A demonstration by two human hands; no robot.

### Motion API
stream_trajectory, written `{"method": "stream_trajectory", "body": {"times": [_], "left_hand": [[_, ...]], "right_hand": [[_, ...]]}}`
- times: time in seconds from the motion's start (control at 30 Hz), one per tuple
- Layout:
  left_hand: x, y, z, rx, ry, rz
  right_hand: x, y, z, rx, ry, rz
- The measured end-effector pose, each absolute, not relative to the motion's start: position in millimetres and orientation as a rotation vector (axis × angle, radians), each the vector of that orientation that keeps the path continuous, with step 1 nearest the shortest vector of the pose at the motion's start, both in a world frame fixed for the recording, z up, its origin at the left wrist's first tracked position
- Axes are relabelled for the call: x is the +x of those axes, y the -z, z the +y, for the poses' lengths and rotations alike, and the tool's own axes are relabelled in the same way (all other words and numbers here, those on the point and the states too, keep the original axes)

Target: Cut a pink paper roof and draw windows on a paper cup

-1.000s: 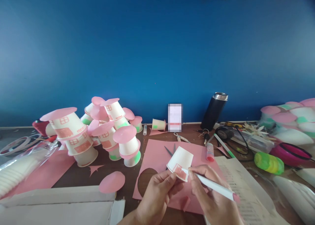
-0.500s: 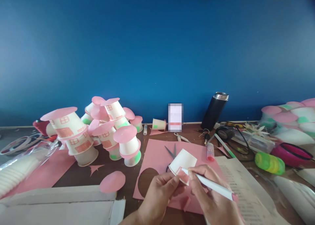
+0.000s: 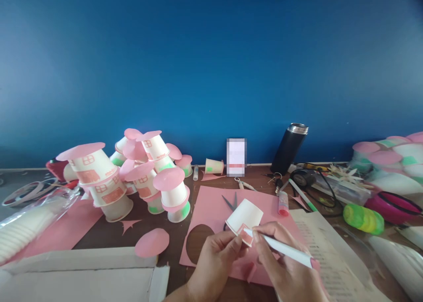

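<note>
My left hand [image 3: 214, 262] is closed on a small white paper cup [image 3: 245, 214] held upside down and tilted, with a pink paper patch [image 3: 245, 236] stuck near its rim. My right hand [image 3: 284, 266] grips a white pen [image 3: 284, 249] with a pink end, its tip touching the pink patch. Both hands hover over a pink paper sheet [image 3: 211, 205] with a round hole cut out of it. Scissors [image 3: 229, 203] lie on that sheet just behind the cup.
A pile of finished cup houses with pink round tops [image 3: 139, 174] stands at left. A loose pink paper disc [image 3: 152, 243] lies by a cardboard box [image 3: 79, 275]. A glue stick [image 3: 283, 203], black flask [image 3: 289, 148], printed paper [image 3: 327, 249] and more cups [image 3: 390, 156] sit at right.
The cup has been turned and shifted slightly in my left hand while the pen tip stays on the pink patch. Nothing else has moved.
</note>
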State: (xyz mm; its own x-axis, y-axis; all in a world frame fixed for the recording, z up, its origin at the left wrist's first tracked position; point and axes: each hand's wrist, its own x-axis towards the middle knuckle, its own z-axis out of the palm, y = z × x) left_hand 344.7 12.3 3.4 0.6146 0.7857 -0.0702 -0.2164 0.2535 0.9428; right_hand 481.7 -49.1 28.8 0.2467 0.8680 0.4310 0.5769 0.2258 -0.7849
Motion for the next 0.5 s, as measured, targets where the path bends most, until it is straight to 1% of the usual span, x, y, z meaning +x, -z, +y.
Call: {"method": "stream_trajectory", "body": {"times": [0.23, 0.5], "left_hand": [[344, 5, 13, 1.181, -0.734, 0.687], [344, 8, 12, 1.316, -0.758, 0.747]], "right_hand": [[479, -30, -50, -1.460, -0.392, -1.495], [479, -27, -53, -1.548, -0.327, -1.431]]}}
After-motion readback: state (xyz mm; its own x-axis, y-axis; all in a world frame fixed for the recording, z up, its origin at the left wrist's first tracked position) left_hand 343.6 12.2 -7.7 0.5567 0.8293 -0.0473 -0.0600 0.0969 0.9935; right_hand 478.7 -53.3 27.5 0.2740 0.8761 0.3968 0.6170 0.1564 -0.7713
